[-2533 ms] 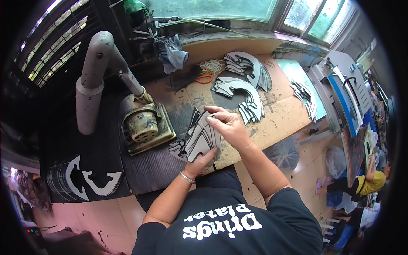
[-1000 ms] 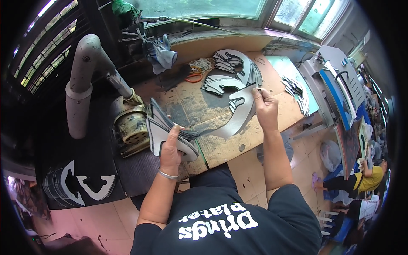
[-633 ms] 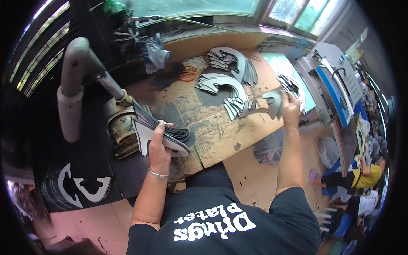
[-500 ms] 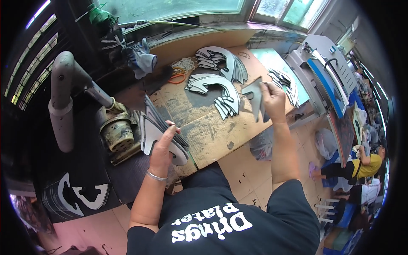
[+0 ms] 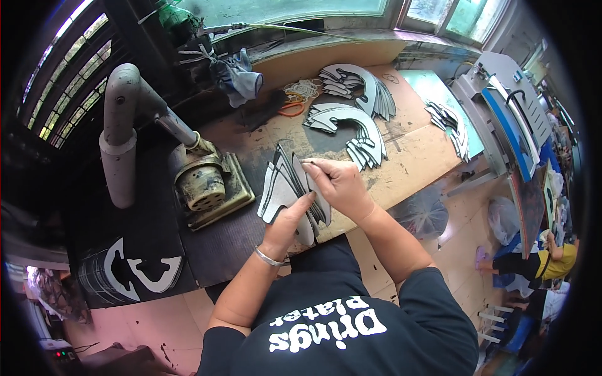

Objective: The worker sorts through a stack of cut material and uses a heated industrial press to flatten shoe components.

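Observation:
My left hand [image 5: 290, 222] grips a fanned stack of dark curved cut pieces with pale edges [image 5: 280, 187], held upright over the near edge of the brown workbench [image 5: 414, 164]. My right hand [image 5: 339, 183] has come onto the same stack and pinches its top piece with thumb and fingertips. A bracelet sits on my left wrist. Further back lies a curved row of the same pieces [image 5: 351, 128], and another row [image 5: 359, 88] lies behind it.
A grimy round machine head on a metal base [image 5: 204, 187] with a grey pipe [image 5: 119, 128] stands left. More cut pieces [image 5: 450, 122] lie right, next to a grey and blue machine [image 5: 508, 119]. Rubber bands [image 5: 298, 94], a rag [image 5: 238, 78], a stack at lower left [image 5: 119, 279].
My right hand carried one piece to the row at the right, set it down, and has come back to the stack in my left hand.

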Demonstrator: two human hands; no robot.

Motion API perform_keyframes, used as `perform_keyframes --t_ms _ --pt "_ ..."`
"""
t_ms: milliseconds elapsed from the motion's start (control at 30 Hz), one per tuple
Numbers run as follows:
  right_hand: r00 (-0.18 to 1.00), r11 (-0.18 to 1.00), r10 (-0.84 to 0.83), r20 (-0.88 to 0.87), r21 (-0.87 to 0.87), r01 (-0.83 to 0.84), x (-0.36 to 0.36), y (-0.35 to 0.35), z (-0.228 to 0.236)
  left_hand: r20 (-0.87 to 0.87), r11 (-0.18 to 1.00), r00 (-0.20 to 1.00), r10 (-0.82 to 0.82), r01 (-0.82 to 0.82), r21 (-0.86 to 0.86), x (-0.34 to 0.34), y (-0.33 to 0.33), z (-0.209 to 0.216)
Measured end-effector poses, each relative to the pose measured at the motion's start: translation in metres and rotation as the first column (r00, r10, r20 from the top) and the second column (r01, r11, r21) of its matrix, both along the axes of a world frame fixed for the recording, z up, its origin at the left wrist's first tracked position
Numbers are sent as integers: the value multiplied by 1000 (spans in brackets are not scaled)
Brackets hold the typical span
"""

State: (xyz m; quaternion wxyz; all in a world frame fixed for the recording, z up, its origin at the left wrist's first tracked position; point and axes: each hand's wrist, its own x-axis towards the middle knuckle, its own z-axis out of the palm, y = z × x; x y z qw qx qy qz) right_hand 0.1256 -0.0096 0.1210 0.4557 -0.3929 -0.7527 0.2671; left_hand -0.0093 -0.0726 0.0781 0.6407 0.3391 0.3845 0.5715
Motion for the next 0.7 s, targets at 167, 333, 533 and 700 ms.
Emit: perform_keyframes --t_ms 167,333,533,700 --pt "966 964 -242 97 140 227 17 16 -2 244 974 969 -27 81 -210 -11 -7 2" --pt "975 964 -211 69 180 196 5 17 -3 217 992 976 -18 45 -119 -8 -10 -2" --pt "994 1000 -25 104 -2 25 -18 3 2 -89 986 991 95 -82 143 3 -8 -19" --pt "997 990 75 3 120 -75 -20 -3 -2 -63 991 996 71 -63 115 -2 -9 -25"
